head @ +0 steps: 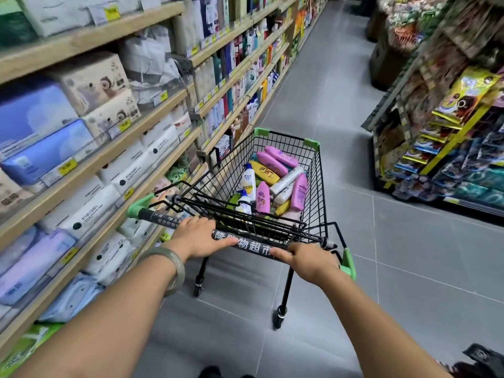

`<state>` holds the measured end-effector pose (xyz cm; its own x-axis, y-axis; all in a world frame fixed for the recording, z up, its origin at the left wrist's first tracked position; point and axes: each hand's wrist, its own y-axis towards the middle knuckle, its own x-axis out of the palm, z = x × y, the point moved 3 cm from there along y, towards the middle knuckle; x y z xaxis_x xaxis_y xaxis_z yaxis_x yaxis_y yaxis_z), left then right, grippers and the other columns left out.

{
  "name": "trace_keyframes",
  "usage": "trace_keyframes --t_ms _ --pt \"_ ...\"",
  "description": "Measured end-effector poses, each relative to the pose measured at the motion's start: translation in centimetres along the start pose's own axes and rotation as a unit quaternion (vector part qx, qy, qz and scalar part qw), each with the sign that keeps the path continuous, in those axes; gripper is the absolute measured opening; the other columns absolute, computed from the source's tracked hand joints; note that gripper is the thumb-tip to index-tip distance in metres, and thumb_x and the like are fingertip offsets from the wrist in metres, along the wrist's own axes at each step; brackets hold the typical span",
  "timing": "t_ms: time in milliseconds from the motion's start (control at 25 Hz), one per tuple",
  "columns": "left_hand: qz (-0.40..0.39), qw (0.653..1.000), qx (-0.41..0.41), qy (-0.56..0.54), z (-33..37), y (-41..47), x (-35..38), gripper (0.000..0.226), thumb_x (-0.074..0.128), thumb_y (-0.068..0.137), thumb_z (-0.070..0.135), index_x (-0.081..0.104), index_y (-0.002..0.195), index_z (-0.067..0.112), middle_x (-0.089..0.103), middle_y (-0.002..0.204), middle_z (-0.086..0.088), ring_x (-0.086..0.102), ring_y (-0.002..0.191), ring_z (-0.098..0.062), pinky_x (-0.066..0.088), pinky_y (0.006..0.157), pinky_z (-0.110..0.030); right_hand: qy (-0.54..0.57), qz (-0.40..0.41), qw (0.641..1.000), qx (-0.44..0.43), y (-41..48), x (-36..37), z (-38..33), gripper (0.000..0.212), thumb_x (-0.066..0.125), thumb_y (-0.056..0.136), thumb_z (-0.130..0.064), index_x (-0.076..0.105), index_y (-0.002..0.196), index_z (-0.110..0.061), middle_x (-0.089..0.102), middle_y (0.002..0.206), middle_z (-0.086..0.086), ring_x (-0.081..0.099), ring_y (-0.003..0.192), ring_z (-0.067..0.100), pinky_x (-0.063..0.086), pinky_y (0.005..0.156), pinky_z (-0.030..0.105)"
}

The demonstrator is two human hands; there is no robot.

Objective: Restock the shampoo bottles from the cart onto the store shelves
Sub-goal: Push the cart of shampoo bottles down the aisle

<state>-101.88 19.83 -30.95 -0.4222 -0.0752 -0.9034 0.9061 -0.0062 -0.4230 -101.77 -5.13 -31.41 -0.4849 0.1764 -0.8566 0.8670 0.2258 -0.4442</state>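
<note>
A black wire cart (316, 170) with green corners stands in the aisle in front of me. Inside lie several shampoo bottles (275, 178): pink, yellow, white and blue-capped ones, piled loosely. My left hand (200, 237) and my right hand (306, 259) both grip the cart handle (246, 244), a black bar with white characters. A pale green bangle sits on my left wrist. Wooden store shelves (234, 77) with upright bottles run along the left side, further ahead past the cart.
Beside me on the left, the shelves hold tissue and paper packs (90, 85) with yellow price tags. A rack of snack bags (450, 132) stands on the right. Grey tiled floor (341, 77) stretches ahead between them.
</note>
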Motion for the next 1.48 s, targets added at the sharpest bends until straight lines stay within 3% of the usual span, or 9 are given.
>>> trace_keyframes --t_ms 240,600,760,1000,1240,1320,1480 --pt "-0.006 1.000 -0.001 0.023 -1.2 5.1 -2.0 0.092 0.022 0.071 0.088 0.050 0.128 0.022 0.047 0.140 -0.005 0.037 0.132 -0.026 0.020 0.113 -0.043 0.007 -0.002 1.000 -0.018 5.5 -1.7 0.1 0.075 0.023 0.076 -0.086 0.061 0.099 -0.026 0.061 0.087 -0.001 0.061 0.094 0.026 0.046 0.074 0.037" --pt "0.004 1.000 -0.028 0.013 -4.5 11.4 -4.4 0.103 0.012 0.060 0.094 0.048 0.126 0.024 0.043 0.142 -0.005 0.029 0.138 -0.028 0.017 0.115 -0.045 -0.008 0.011 0.999 -0.035 12.8 -4.2 -2.0 0.072 0.021 0.073 -0.088 0.054 0.080 -0.025 0.057 0.072 -0.003 0.058 0.079 0.024 0.043 0.065 0.034" --pt "0.005 0.999 -0.034 0.010 -5.8 13.6 -5.8 0.102 0.016 0.065 0.089 0.042 0.135 0.019 0.036 0.147 -0.007 0.026 0.138 -0.028 0.016 0.115 -0.043 -0.007 0.006 0.999 -0.037 15.7 -5.5 -3.4 0.068 0.021 0.074 -0.087 0.050 0.073 -0.026 0.055 0.071 -0.004 0.056 0.078 0.023 0.042 0.065 0.034" --pt "0.009 0.999 -0.033 -0.002 -7.7 16.9 -7.9 0.089 0.024 0.074 0.084 0.044 0.132 0.020 0.041 0.142 -0.006 0.031 0.134 -0.027 0.016 0.115 -0.042 -0.005 -0.006 1.000 -0.021 19.7 -7.0 -4.9 0.072 0.020 0.073 -0.089 0.053 0.077 -0.025 0.060 0.076 -0.002 0.059 0.082 0.023 0.043 0.066 0.034" --pt "-0.002 0.999 -0.042 -0.020 -9.5 19.3 -9.6 0.110 0.008 0.052 0.091 0.045 0.132 0.024 0.040 0.141 -0.004 0.030 0.133 -0.026 0.017 0.114 -0.043 0.000 -0.014 1.000 -0.006 22.8 -8.3 -6.5 0.078 0.020 0.073 -0.089 0.059 0.090 -0.023 0.062 0.081 -0.003 0.058 0.083 0.022 0.045 0.070 0.035" --pt "-0.008 0.999 -0.046 -0.018 -9.8 19.8 -10.2 0.106 0.009 0.056 0.089 0.043 0.132 0.023 0.038 0.141 -0.005 0.028 0.134 -0.026 0.016 0.114 -0.042 0.000 -0.019 1.000 -0.001 23.7 -8.6 -7.0 0.079 0.019 0.073 -0.089 0.060 0.091 -0.024 0.062 0.084 -0.003 0.056 0.083 0.022 0.045 0.070 0.036" --pt "-0.019 0.996 -0.064 -0.056 -10.1 20.5 -10.6 0.075 0.016 0.085 0.074 0.043 0.132 0.023 0.031 0.148 -0.006 0.016 0.142 -0.026 0.007 0.117 -0.042 0.000 -0.032 0.999 -0.006 24.7 -9.0 -7.5 0.078 0.020 0.075 -0.087 0.058 0.093 -0.021 0.060 0.084 -0.001 0.059 0.089 0.025 0.042 0.070 0.036"
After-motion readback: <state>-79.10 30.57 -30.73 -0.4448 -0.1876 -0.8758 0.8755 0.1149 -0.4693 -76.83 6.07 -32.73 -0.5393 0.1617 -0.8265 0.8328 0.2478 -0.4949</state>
